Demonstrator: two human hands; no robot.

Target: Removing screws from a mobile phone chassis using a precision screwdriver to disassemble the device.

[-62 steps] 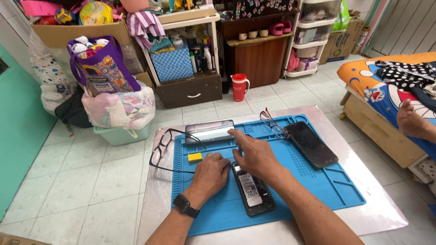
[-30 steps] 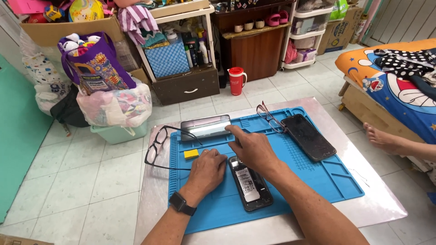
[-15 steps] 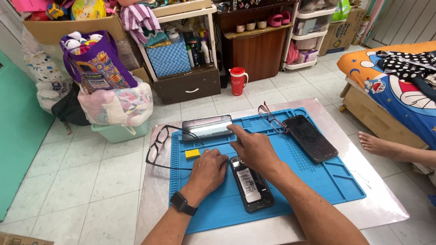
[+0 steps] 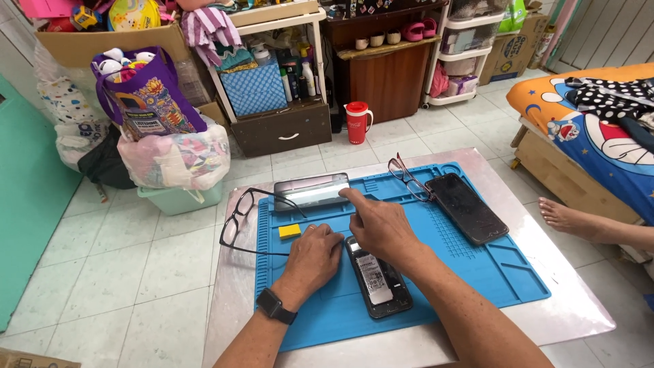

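An opened phone (image 4: pixel 379 279) with its battery showing lies on a blue work mat (image 4: pixel 477 272). My left hand (image 4: pixel 312 259), with a black watch on the wrist, rests curled on the mat just left of the phone's top end. My right hand (image 4: pixel 380 225) is over the top end of the phone, its index finger stretched toward a silver metal case (image 4: pixel 311 191) at the mat's far edge. Whether either hand holds a small tool is hidden.
A small yellow block (image 4: pixel 289 231) and black glasses (image 4: pixel 238 221) lie left of my hands. A second pair of glasses (image 4: pixel 407 178) and a dark phone screen (image 4: pixel 466 208) lie at the right. Another person's bare foot (image 4: pixel 569 219) is beside the low table (image 4: pixel 579 310). Cluttered shelves, bags and a red jug (image 4: pixel 356 123) stand beyond.
My hands stay in nearly the same place on the phone. The other person's foot has come into view at the right.
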